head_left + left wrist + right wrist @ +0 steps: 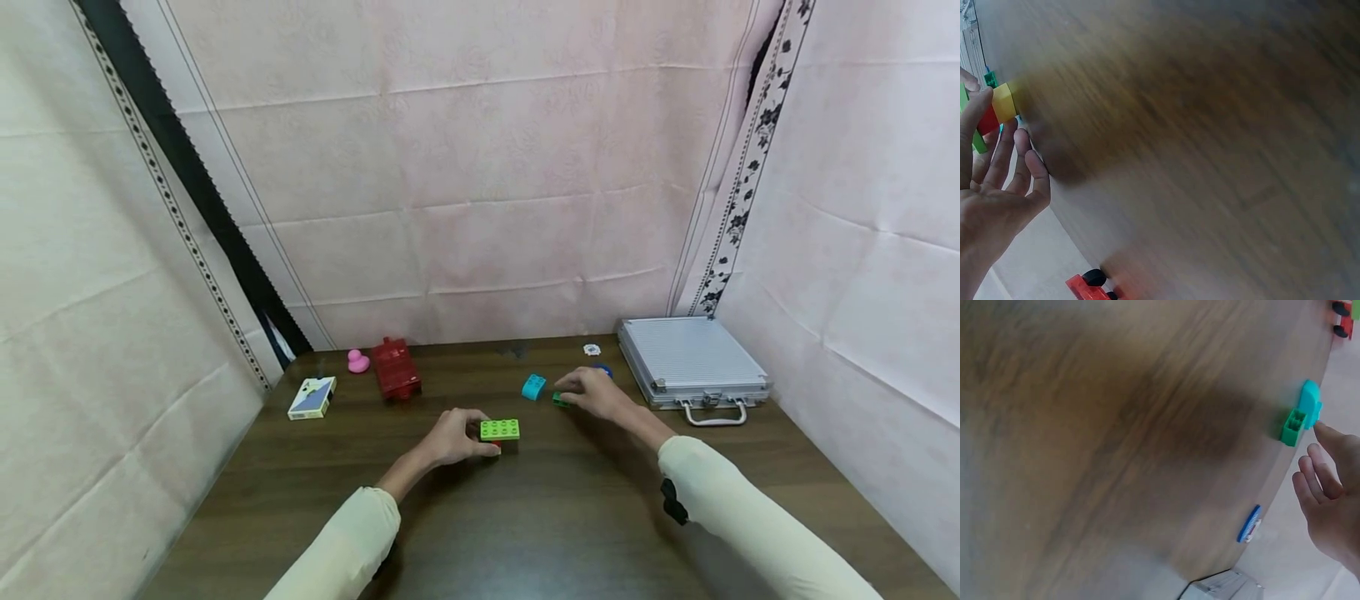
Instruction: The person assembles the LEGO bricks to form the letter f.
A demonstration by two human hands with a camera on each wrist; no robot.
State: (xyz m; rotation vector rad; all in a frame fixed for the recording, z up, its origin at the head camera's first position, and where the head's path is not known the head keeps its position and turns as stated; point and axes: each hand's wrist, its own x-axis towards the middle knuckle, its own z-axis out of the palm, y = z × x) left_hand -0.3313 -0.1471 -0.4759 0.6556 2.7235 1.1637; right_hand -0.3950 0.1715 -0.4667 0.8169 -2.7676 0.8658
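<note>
My left hand (pixel 452 437) grips a small stack of toy building bricks between thumb and fingers, a little above the table's middle. A lime green brick (pixel 500 430) tops the stack. Under it come a red brick (pixel 989 120) and a yellow brick (pixel 1004 103), as the left wrist view shows. My right hand (pixel 592 392) reaches over a small green brick (pixel 1293 427) on the table, its fingers loosely bent and not closed round it. Right beside that lies a turquoise brick (pixel 533 387) with a curved side.
A silver case (pixel 690 358) lies at the back right, handle toward me. Near it are a blue round chip (pixel 604 369) and a white chip (pixel 592 350). Back left are a red toy car (pixel 396 369), a pink toy duck (pixel 358 362) and a small box (pixel 312 398).
</note>
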